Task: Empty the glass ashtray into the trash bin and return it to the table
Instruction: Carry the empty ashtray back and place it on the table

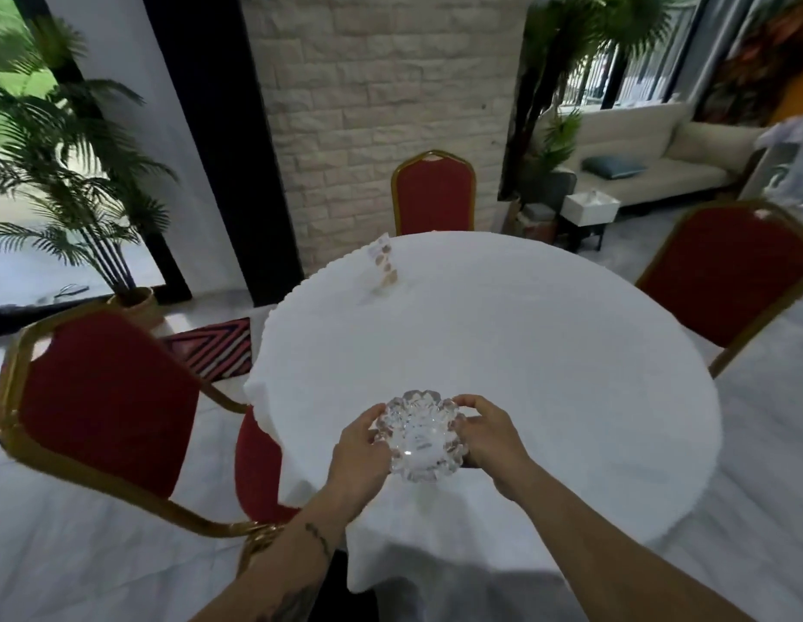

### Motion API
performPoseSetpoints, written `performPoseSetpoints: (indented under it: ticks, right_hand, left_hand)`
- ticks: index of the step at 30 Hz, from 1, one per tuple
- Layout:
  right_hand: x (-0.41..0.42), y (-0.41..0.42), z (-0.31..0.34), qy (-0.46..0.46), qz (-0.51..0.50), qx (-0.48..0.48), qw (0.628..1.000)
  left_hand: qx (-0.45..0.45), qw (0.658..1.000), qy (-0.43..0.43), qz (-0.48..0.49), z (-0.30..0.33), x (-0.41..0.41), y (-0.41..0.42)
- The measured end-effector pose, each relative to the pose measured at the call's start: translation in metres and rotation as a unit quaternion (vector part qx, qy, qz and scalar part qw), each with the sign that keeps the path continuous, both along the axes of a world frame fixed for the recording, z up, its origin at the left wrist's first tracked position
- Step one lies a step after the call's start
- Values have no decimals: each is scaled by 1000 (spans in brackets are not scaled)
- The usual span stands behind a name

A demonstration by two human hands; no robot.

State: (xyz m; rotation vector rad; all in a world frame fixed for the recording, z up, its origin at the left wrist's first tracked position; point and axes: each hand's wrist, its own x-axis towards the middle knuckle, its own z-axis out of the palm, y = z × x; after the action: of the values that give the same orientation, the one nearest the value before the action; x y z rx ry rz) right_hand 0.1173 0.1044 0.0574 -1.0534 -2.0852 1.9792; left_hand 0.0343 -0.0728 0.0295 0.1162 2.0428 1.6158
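Observation:
A clear cut-glass ashtray [420, 437] with a scalloped rim is over the near part of the round table [525, 352], which wears a white cloth. My left hand [361, 455] grips its left side and my right hand [489, 435] grips its right side. I cannot tell whether the ashtray rests on the cloth or hangs just above it. Its bowl looks clear, with no visible ash. No trash bin is in view.
Three red chairs with gold frames ring the table: one at the near left [108, 406], one at the far side [433, 195], one at the right [727, 280]. A small card stand [384, 267] sits on the far cloth. Potted palms, a sofa and a patterned rug lie beyond.

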Motion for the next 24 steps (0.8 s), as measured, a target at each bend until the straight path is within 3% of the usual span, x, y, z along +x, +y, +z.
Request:
performPoseSetpoints:
  ticks: [7, 12, 24]
  right_hand:
    - [-28, 95, -35, -73, 16, -26, 997]
    - [-38, 127, -61, -117, 21, -25, 993]
    - [-43, 144, -67, -106, 48, 28, 993]
  left_hand:
    - [-45, 998, -39, 13, -55, -26, 99]
    - [-86, 996, -34, 2, -54, -20, 144]
    - [-134, 990, -24, -31, -66, -31, 181]
